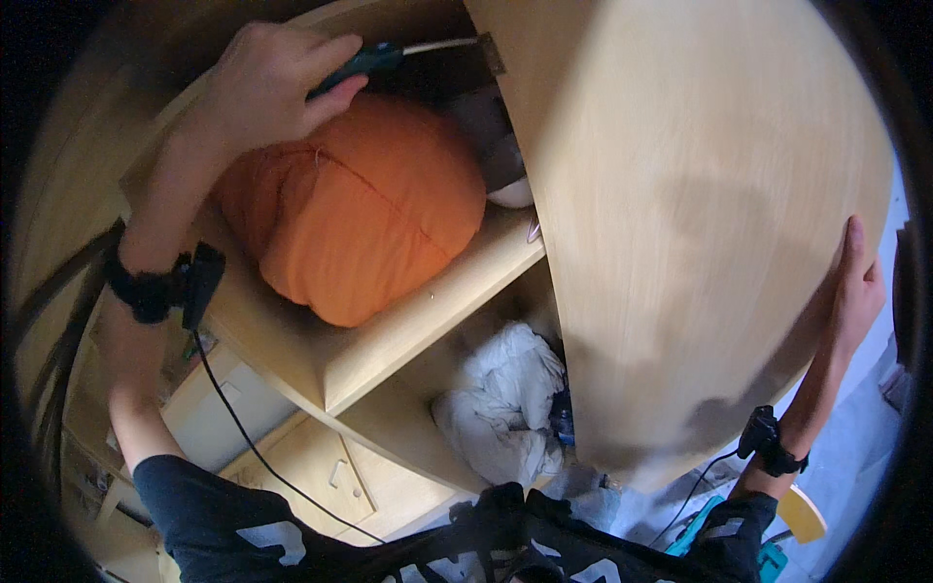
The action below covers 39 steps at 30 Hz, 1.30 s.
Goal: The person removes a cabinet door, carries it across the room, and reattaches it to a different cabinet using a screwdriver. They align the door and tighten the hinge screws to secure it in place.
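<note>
My left hand (272, 83) is closed around the dark green handle of a screwdriver (377, 61) at the top of the view. Its thin metal shaft points right, and the tip meets a small metal plate, seemingly a hinge part (493, 55), on the edge of a pale wooden cabinet door (632, 262). On the far right, my right hand (857, 296) grips the door's outer edge, thumb along the near face. The other fingers are partly hidden behind it. Below my left hand, an orange cloth bundle (379, 214) fills the upper cabinet compartment.
A wooden shelf (437, 296) divides the cabinet. Under it lies crumpled white cloth (510, 398). A small drawer or door front with a handle (338, 473) stands at lower left. A black cable (233, 413) hangs from my left wrist band. Teal objects (773, 562) lie at lower right.
</note>
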Each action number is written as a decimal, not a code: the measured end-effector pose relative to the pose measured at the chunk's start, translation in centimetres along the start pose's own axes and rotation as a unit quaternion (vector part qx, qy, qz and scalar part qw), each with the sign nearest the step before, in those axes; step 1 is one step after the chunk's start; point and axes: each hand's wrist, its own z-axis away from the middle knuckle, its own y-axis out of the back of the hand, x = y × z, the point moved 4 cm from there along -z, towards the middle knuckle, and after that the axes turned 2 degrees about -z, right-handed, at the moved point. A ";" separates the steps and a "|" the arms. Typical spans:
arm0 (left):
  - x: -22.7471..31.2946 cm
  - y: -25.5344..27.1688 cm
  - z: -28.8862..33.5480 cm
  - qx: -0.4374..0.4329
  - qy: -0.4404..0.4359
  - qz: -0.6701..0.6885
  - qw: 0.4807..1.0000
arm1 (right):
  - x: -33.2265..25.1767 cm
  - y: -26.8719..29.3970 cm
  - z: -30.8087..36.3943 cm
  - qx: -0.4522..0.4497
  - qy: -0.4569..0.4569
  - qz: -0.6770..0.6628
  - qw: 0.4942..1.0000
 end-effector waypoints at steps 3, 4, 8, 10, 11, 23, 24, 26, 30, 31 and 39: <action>-0.4 -0.1 -0.3 0.090 0.041 0.135 0.986 | 0.0 -0.3 0.0 0.003 -0.003 -0.004 1.000; -1.1 -0.8 0.2 0.060 0.153 0.195 0.967 | 0.1 -0.5 -0.1 0.001 -0.006 -0.007 1.000; -1.9 -4.0 2.8 0.000 0.487 0.563 0.668 | -0.1 -1.0 -0.2 -0.004 0.015 -0.010 1.000; -1.1 -4.6 2.9 -0.031 0.522 0.674 0.522 | -0.1 -1.0 -0.2 -0.014 0.004 -0.007 1.000; -0.5 -4.7 2.8 -0.069 0.532 0.684 0.494 | -0.2 -1.0 -0.2 -0.014 -0.002 -0.002 1.000; 10.0 -6.8 4.8 -0.292 0.400 0.739 0.457 | 1.3 -0.6 -0.4 -0.019 -0.031 -0.024 0.999; 12.2 -6.5 5.8 -0.324 0.353 0.759 0.440 | 1.6 -0.4 -0.6 -0.007 -0.062 -0.039 0.997; 16.9 -5.5 8.8 -0.341 0.350 0.800 0.348 | 1.1 -0.4 -0.7 -0.006 -0.003 -0.034 0.999; 23.5 -4.5 14.7 -0.407 0.387 0.822 0.093 | 0.9 -0.4 -0.5 0.007 -0.021 -0.044 0.999; 23.8 -4.1 15.3 -0.353 0.378 0.855 0.040 | 0.9 -0.4 -0.5 0.007 -0.029 -0.033 0.999; 23.4 -3.6 17.5 -0.207 0.371 0.900 -0.100 | 2.5 -0.3 -1.1 -0.005 -0.038 -0.076 0.996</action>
